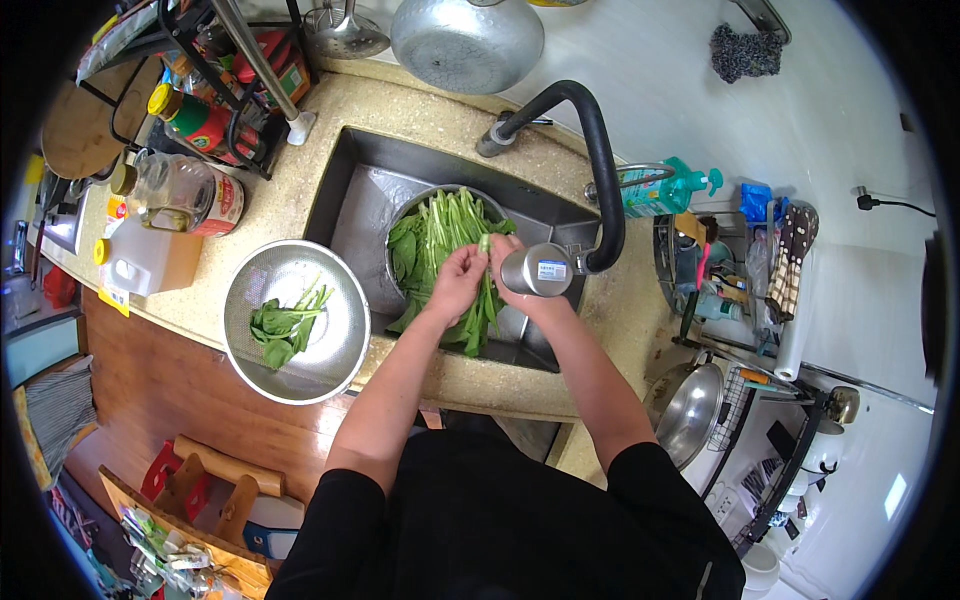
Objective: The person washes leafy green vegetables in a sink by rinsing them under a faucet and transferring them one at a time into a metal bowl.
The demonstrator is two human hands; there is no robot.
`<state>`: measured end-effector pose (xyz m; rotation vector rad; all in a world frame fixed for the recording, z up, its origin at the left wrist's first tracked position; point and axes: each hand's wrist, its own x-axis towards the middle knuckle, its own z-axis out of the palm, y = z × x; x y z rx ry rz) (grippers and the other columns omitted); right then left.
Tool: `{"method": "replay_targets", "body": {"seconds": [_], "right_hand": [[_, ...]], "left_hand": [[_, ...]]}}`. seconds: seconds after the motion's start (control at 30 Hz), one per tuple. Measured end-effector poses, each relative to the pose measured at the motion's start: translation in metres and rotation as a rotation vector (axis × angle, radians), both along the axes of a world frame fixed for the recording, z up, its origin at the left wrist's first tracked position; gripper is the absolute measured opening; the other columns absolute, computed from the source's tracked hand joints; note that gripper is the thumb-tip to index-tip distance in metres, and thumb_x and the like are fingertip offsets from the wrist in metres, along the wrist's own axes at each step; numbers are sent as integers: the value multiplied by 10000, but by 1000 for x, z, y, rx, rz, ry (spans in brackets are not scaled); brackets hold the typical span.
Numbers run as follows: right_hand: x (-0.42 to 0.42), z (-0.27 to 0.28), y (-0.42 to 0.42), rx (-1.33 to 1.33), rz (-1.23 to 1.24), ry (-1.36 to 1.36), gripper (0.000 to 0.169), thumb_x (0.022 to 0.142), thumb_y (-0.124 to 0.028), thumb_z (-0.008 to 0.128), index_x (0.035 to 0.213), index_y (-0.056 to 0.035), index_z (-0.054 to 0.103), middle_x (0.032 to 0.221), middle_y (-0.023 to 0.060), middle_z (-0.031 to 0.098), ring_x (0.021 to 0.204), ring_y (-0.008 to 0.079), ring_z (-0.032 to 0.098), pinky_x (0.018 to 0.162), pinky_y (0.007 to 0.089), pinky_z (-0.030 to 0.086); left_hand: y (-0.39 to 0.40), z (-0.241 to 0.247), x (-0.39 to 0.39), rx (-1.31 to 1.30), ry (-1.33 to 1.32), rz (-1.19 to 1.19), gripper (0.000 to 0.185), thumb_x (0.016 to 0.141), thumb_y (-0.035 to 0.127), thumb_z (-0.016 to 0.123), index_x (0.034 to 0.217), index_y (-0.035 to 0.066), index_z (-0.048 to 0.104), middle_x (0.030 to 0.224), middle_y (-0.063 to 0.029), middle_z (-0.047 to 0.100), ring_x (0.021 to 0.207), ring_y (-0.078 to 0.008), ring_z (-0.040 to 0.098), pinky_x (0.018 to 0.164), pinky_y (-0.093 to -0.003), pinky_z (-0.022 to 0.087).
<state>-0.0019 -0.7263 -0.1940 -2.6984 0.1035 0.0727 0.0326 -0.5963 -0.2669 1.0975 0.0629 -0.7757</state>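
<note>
Over the sink, my left hand [459, 279] pinches the stem end of a leafy green vegetable [485, 244]. My right hand [510, 262] grips the same stem from the other side and is partly covered by the faucet head [537, 270]. Leaves hang down below both hands. Beneath them a round metal basin [388, 247] holds a heap of leafy greens [442, 225], their pale stems pointing towards the wall. To the left, a perforated stainless colander [247, 277] contains a few picked green sprigs [289, 326].
The black faucet neck [611, 165] arches over the sink [341, 202] at the right. A green detergent bottle [660, 191] stands by the wall. Plastic jugs [154, 255] and a sauce bottle [199, 127] crowd the left counter. A metal pan [465, 45] hangs behind.
</note>
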Motion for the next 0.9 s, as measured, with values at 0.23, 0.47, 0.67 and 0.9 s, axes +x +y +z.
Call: {"method": "replay_targets", "body": {"seconds": [0.23,0.47,0.67,0.9], "right_hand": [[10,-26,2,380,-54,-53,276,1014,-256,436,878,-32,521,666,133,534,633,314,572,596,393,461],[3,-93,-7,1659,-848,278,337,985,-379,535,806,-95,558,640,16,523,598,153,499,553,337,396],[4,-87,-4,458,-564,-119,345,1030,-299,417,1114,-4,575,867,103,628,715,158,585,685,294,477],[16,-26,22,729,-669,208,296,964,-285,563,1004,8,586,805,134,643,663,177,619,620,310,490]], "left_hand": [[12,9,7,-9,294,-29,294,1042,360,409,905,141,550,601,46,465,465,-66,368,420,-209,291],[6,16,7,-21,309,4,311,1044,357,401,912,114,543,591,39,452,456,-74,343,421,-222,281],[17,18,6,-79,393,175,293,1044,319,416,930,96,570,681,15,513,521,-95,428,478,-230,381],[2,7,0,180,123,185,245,1018,217,496,935,25,625,746,-2,596,612,-82,496,569,-247,428]]}}
